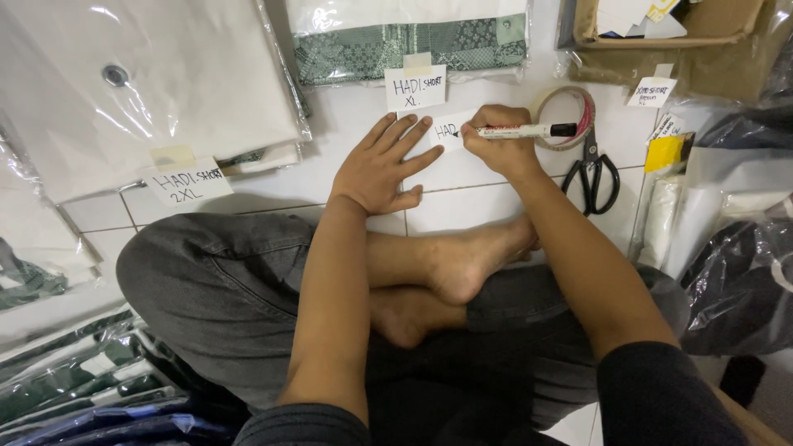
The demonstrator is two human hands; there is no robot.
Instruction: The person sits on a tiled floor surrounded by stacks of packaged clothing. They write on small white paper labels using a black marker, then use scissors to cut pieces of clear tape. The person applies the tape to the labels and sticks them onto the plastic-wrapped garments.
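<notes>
Paper label (446,130): white slip on the tiled floor (487,177), pinned flat by the left hand (382,165), fingers spread apart. Right hand (494,136) grip clamped on a marker (524,130), tip on the label. Tape roll (564,117) and scissors (592,169) just right; bagged garments (149,91) behind.

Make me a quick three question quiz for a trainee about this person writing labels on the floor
1. True or false: the right hand has its grip on a marker with its tip on a small paper label.
2. What does the left hand do? A) lies flat, fingers on the label B) lifts the scissors C) holds the tape roll
3. Which tool lies on the tile floor just right of the writing hand, below the tape roll?

Key: 1 true; 2 A; 3 the black-handled scissors.
</notes>
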